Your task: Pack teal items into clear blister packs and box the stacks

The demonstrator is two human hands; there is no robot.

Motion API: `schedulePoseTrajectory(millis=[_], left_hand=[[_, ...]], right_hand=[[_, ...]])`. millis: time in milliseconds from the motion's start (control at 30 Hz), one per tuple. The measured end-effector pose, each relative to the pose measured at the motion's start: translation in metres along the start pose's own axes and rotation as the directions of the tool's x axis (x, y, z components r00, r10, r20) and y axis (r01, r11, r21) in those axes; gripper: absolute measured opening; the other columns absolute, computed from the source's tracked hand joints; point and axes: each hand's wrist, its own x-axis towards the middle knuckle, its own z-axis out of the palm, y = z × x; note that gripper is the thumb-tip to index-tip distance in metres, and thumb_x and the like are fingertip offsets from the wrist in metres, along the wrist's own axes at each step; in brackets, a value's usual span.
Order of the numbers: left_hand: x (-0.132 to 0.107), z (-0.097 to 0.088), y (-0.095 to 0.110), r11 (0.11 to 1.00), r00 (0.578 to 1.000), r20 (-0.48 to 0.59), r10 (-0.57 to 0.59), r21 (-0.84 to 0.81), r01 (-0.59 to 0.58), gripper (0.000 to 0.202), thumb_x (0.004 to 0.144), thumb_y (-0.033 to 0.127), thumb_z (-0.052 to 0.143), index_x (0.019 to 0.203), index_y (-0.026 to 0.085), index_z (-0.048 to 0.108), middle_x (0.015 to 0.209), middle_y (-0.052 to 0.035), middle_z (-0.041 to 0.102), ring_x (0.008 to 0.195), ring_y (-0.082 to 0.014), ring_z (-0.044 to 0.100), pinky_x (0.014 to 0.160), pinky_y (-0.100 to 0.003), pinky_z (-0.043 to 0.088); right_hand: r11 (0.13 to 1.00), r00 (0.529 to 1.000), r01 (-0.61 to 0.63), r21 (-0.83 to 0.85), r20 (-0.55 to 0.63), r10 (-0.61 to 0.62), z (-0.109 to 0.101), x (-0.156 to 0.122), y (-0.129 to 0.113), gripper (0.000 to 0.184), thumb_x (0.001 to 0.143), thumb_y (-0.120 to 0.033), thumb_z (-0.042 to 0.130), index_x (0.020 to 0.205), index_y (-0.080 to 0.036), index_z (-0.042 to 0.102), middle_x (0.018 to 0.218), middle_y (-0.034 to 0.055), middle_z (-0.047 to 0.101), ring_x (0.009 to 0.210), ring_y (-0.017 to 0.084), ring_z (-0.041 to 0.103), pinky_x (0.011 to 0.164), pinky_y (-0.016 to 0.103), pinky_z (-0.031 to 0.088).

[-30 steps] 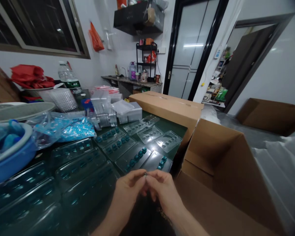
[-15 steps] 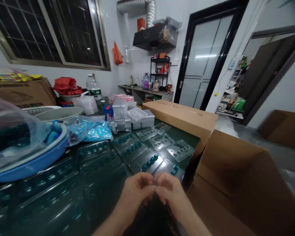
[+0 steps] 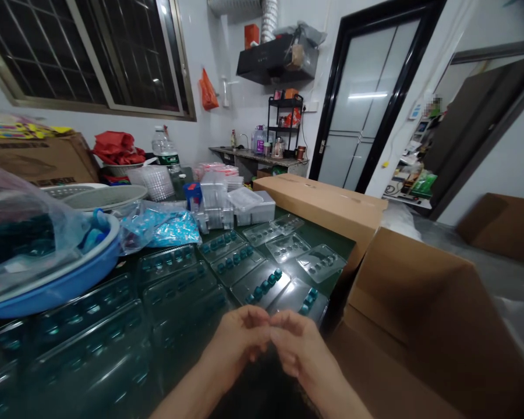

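My left hand [image 3: 238,340] and my right hand [image 3: 299,343] meet at the fingertips just in front of the table's near edge. Whatever lies between the fingertips is hidden. The nearest things are clear plastic blister trays, and one tray with teal pieces in its cells [image 3: 259,284] lies just beyond my hands. Another holds fewer teal pieces [image 3: 308,301] to its right. Many darker trays [image 3: 179,291] spread over the dark green table [image 3: 327,241] to the left.
An open cardboard box [image 3: 419,302] stands close on my right, and a long closed carton [image 3: 318,203] lies behind the trays. At left are a blue basin [image 3: 52,294] under a plastic bag and blue foil packets [image 3: 161,228]. Stacked clear trays [image 3: 213,201] stand farther back.
A small dark piece showing between my fingertips a second ago is now hidden. My hands have stayed together, and the view has turned and shifted, bringing more of the room in.
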Motion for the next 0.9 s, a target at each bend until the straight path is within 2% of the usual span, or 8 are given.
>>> schedulePoseTrajectory(millis=[167, 300, 433, 500, 567, 633, 800, 900], left_hand=[[0.01, 0.004, 0.001, 0.995, 0.998, 0.034, -0.056, -0.08, 0.058, 0.027, 0.057, 0.015, 0.073, 0.077, 0.013, 0.055, 0.059, 0.0032, 0.053, 0.041, -0.0033, 0.045, 0.035, -0.014, 0.024], [0.025, 0.016, 0.002, 0.983, 0.987, 0.101, -0.122, -0.129, 0.134, 0.027, 0.058, 0.016, 0.073, 0.077, 0.013, 0.055, 0.053, 0.0037, 0.051, 0.04, -0.003, 0.043, 0.035, -0.013, 0.023], [0.038, 0.037, 0.008, 0.97, 0.947, 0.246, -0.207, -0.072, 0.231, 0.02, 0.066, 0.02, 0.068, 0.079, 0.011, 0.056, 0.053, 0.0023, 0.048, 0.042, -0.0034, 0.042, 0.035, -0.012, 0.023], [0.044, 0.048, 0.011, 0.958, 0.922, 0.273, -0.273, -0.012, 0.287, 0.017, 0.068, 0.024, 0.065, 0.074, 0.011, 0.056, 0.057, 0.0004, 0.049, 0.044, -0.0047, 0.043, 0.033, -0.013, 0.02], [0.051, 0.058, 0.014, 0.953, 0.918, 0.263, -0.298, 0.018, 0.304, 0.017, 0.067, 0.026, 0.065, 0.07, 0.011, 0.056, 0.058, -0.0001, 0.049, 0.046, -0.0053, 0.044, 0.033, -0.013, 0.019], [0.059, 0.066, 0.014, 0.96, 0.935, 0.229, -0.272, 0.001, 0.279, 0.018, 0.065, 0.025, 0.067, 0.069, 0.011, 0.056, 0.058, 0.0007, 0.047, 0.047, -0.0047, 0.043, 0.033, -0.013, 0.019], [0.08, 0.085, 0.004, 0.985, 0.982, 0.094, -0.165, -0.025, 0.168, 0.023, 0.063, 0.029, 0.07, 0.063, 0.011, 0.056, 0.056, 0.0019, 0.047, 0.044, -0.0024, 0.037, 0.032, -0.013, 0.017], [0.087, 0.094, -0.003, 0.997, 0.993, 0.099, -0.06, 0.055, 0.054, 0.025, 0.067, 0.035, 0.066, 0.067, 0.011, 0.059, 0.052, 0.003, 0.046, 0.04, -0.0017, 0.033, 0.033, -0.014, 0.018]], right_hand=[[0.993, 0.998, -0.045, 0.113, 0.039, 0.041, -0.011, 0.001, 0.0, 0.026, 0.067, -0.028, 0.069, 0.07, -0.017, 0.046, 0.045, -0.0091, 0.036, 0.038, 0.002, 0.024, 0.033, 0.015, 0.012], [0.988, 0.999, -0.006, 0.154, 0.037, 0.0, -0.029, 0.005, -0.006, 0.024, 0.067, -0.029, 0.069, 0.071, -0.016, 0.05, 0.046, -0.0086, 0.035, 0.039, 0.002, 0.025, 0.035, 0.017, 0.014], [0.982, 0.996, 0.086, 0.166, -0.052, -0.078, -0.048, 0.011, -0.019, 0.023, 0.069, -0.03, 0.068, 0.067, -0.016, 0.05, 0.043, -0.009, 0.032, 0.039, 0.003, 0.024, 0.038, 0.018, 0.015], [0.979, 0.989, 0.131, 0.156, -0.084, -0.119, -0.055, 0.013, -0.025, 0.023, 0.07, -0.03, 0.067, 0.066, -0.016, 0.049, 0.044, -0.0093, 0.03, 0.039, 0.002, 0.022, 0.038, 0.018, 0.014], [0.976, 0.985, 0.154, 0.151, -0.102, -0.14, -0.061, 0.014, -0.031, 0.023, 0.072, -0.03, 0.065, 0.066, -0.016, 0.048, 0.046, -0.009, 0.03, 0.04, 0.002, 0.022, 0.038, 0.018, 0.014], [0.974, 0.99, 0.125, 0.189, -0.089, -0.11, -0.067, 0.017, -0.035, 0.024, 0.073, -0.03, 0.063, 0.065, -0.015, 0.046, 0.05, -0.0079, 0.032, 0.041, 0.002, 0.022, 0.037, 0.017, 0.013], [0.934, 0.998, -0.055, 0.353, 0.044, 0.042, -0.088, 0.025, -0.04, 0.024, 0.075, -0.029, 0.061, 0.067, -0.015, 0.044, 0.056, -0.006, 0.036, 0.041, 0.002, 0.024, 0.036, 0.016, 0.012], [0.881, 0.996, -0.086, 0.466, 0.062, 0.064, -0.101, 0.032, -0.044, 0.021, 0.074, -0.028, 0.062, 0.07, -0.014, 0.047, 0.057, -0.0059, 0.036, 0.041, 0.001, 0.025, 0.036, 0.014, 0.014]])
